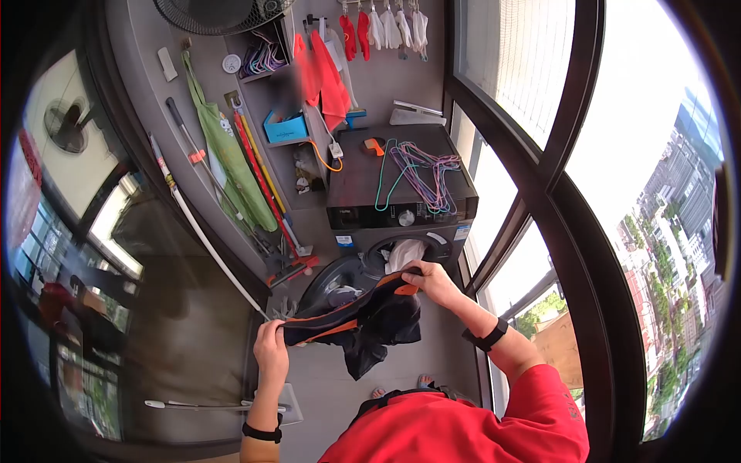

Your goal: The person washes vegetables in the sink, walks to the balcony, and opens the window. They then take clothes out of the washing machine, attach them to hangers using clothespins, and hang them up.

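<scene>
A dark garment with orange trim (370,323) is stretched between my two hands, its lower part hanging loose. My left hand (271,347) is closed on one end of its edge, at the lower left. My right hand (434,284) pinches the other end, higher and to the right. Behind the garment stands a black washing machine (347,217) with its round door (330,279) swung open. White cloth (404,253) shows in the drum opening. The garment hides part of the door.
Several hangers (427,171) and an orange object (375,146) lie on the machine top. Brooms and poles (255,162), a green apron (224,147) and a blue box (285,128) are at the left. Windows (505,85) line the right. Socks (386,32) hang above.
</scene>
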